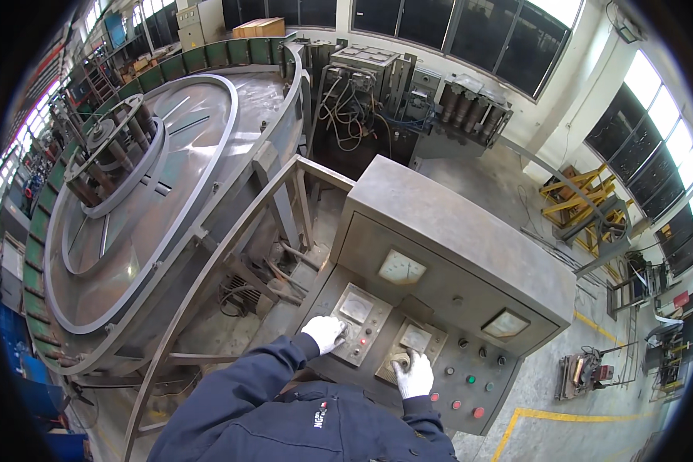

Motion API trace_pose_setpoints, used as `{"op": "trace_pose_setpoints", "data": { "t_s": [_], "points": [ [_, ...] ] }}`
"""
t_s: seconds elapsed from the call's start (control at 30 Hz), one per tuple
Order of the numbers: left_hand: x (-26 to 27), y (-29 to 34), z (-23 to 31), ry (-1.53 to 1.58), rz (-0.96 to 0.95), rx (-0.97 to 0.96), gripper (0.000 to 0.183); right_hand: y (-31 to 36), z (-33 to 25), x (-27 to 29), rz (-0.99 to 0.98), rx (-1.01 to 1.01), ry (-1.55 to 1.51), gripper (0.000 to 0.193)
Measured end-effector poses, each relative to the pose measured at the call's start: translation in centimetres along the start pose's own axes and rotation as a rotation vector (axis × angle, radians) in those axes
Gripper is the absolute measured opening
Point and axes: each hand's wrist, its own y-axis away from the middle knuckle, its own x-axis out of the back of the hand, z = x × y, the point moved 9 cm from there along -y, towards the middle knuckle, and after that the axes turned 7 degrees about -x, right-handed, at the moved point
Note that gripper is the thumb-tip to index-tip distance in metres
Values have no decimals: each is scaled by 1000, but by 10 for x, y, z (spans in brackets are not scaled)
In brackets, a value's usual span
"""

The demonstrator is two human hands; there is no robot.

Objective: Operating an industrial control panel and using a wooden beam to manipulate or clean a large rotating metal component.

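Observation:
I stand at a grey metal control console (458, 231) with a sloping panel of meters, knobs and buttons. White work gloves cover both hands. My left hand (325, 333) is closed at the left edge of the left meter module (356, 308), beside its small lit red lamps; whatever its fingertips grip there is hidden behind the glove. On the right meter module (416, 339), the fingers and thumb of my right hand (414, 375) close around a round control knob (400, 359) below the meter.
Red push buttons (478, 413) and a green one (471, 379) sit right of my right hand. To the left stands a large round metal machine table (200, 131) behind a metal frame (231, 235). Wires and machinery (354, 108) lie beyond the console; a wheeled cart (581, 373) is at right.

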Motion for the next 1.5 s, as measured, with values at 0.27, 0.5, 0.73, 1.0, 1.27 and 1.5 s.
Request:
{"op": "trace_pose_setpoints", "data": {
  "t_s": [0.27,0.5,0.73,1.0,1.27,1.5],
  "points": [
    [5,2,-5,106,3,-65,26,9,-2,-25,-16,-112,142,59],
    [3,7,-10,101,44,-103,23,12,11,-43,-95,-217,235,52],
    [1,7,-14,128,77,-125,26,6,6,-38,-3,-183,245,36],
    [1,7,-18,143,98,-99,21,11,2,-34,47,-206,236,33],
    [-5,9,-20,173,119,-68,17,8,13,-48,-38,-161,279,41],
    [1,10,-16,165,134,-62,18,7,8,-41,7,-148,274,33]
  ]
}}
